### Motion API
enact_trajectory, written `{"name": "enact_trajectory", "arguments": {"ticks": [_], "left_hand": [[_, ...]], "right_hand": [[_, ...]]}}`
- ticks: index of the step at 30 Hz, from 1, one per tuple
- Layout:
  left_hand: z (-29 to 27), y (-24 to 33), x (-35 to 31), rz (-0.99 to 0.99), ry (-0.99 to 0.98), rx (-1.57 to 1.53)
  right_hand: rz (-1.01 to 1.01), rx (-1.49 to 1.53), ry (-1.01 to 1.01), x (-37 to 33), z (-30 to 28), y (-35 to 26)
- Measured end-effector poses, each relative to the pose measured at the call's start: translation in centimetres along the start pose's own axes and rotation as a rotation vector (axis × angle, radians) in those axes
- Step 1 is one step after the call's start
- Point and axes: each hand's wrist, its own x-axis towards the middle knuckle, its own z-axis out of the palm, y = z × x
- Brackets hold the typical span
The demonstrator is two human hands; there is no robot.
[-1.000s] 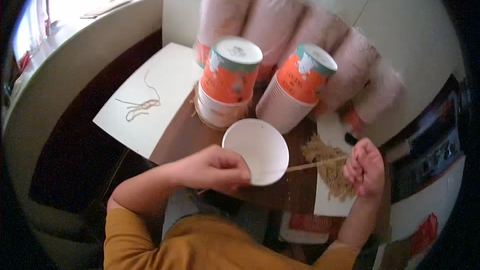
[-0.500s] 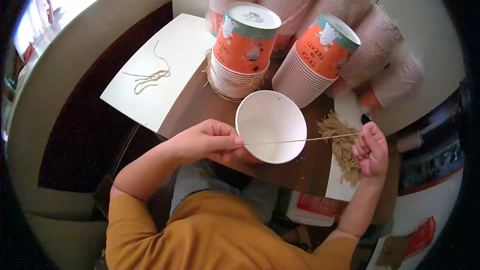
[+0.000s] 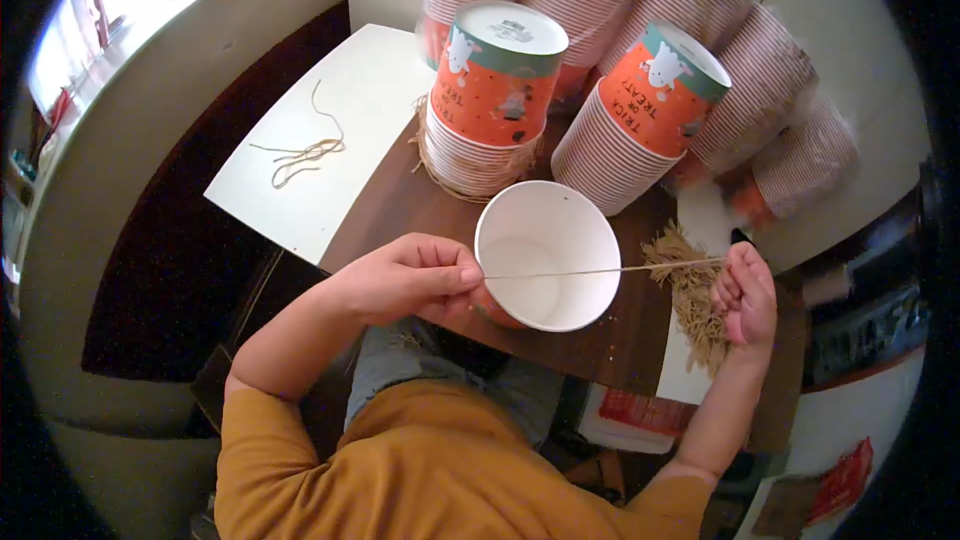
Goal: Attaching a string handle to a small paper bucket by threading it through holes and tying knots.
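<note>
String (image 3: 560, 273), one, between two hands (image 3: 428, 275) (image 3: 746, 295)

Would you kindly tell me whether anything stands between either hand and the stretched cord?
Nothing visible does: the left hand and right hand each grip the cord, which crosses in front of the open cup.

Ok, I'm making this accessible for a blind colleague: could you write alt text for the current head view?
A person's left hand and right hand hold a thin string taut over an open white-lined cup. Two stacks of upside-down cups stand behind it on a brown table, with tan strands near the right hand and loose string at left.
</note>
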Motion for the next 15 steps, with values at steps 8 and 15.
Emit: {"name": "enact_trajectory", "arguments": {"ticks": [8, 15], "left_hand": [[2.4, 3.2, 1.5, 0.128, -0.088, 0.489], [4.6, 4.7, 2.4, 0.337, 0.010, 0.969]], "right_hand": [[-0.559, -0.878, -0.125, 0.7, 11.4, -0.7], [0.220, -0.129, -0.627, 1.9, 16.7, 1.2]]}}
